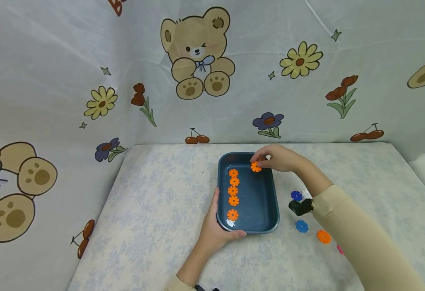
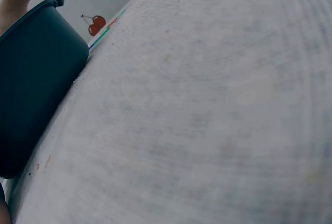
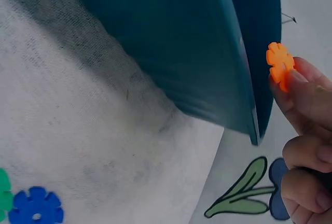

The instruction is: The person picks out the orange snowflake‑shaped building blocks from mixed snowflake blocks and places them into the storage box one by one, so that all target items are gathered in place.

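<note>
A dark blue-green rectangular tray (image 1: 275,202) stands on the table. My right hand (image 1: 279,158) pinches an orange flower-shaped piece (image 3: 280,64) between thumb and fingertip, over the tray's far right corner. In the head view, several similar orange flower pieces (image 1: 233,200) form a column along the tray's left side, with a wider gap before the nearest one. My left hand (image 1: 214,232) rests against the near left corner, its fingers along the left wall and its thumb stretched along the near edge. The left wrist view shows mostly cloth and the tray's outer wall (image 2: 41,73).
Right of the tray lie loose flower pieces: dark blue (image 1: 296,195), light blue (image 1: 301,226), orange (image 1: 323,237) and pink (image 1: 340,249), the last partly behind my right sleeve (image 1: 361,234). A green piece (image 3: 4,193) shows in the right wrist view. A printed curtain (image 1: 249,81) hangs behind the table.
</note>
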Demonstrator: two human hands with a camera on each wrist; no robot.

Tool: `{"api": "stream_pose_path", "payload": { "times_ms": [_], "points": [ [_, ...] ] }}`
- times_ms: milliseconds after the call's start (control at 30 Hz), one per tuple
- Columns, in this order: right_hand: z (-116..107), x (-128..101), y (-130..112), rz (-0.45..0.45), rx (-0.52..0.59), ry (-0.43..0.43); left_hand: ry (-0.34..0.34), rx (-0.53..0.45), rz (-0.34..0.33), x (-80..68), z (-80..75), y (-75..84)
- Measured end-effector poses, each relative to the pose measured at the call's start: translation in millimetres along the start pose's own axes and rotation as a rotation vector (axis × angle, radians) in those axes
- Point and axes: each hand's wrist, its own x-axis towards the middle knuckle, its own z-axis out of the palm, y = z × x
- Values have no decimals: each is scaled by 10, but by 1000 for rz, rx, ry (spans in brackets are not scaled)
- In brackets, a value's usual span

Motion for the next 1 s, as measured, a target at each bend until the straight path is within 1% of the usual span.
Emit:
{"api": "stream_pose_path", "payload": {
  "times_ms": [133, 267, 400, 533, 633, 900, 1000],
  "points": [
    [42, 178, -87, 13, -78, -67, -3, -3, -8, -3, -4, 4],
    [103, 292, -151, 20, -175, -119, 0, -7, -11, -1, -6, 2],
    [174, 359, -183, 22, -293, -130, 7, -8, -15, -1, -2, -1],
    [240, 389, -180, 45, -394, -112, 8, -9, -17, -2, 1, -5],
    [288, 394, -165, 34, -442, -92, 5, -7, -19, -3, -4, -8],
    [413, 399, -92, -99, -541, 29, 1, 1, -17, 3, -17, -7],
    [438, 406, -74, -122, -555, 59, 4, -4, -20, 0, -17, -4]
  ]
}}
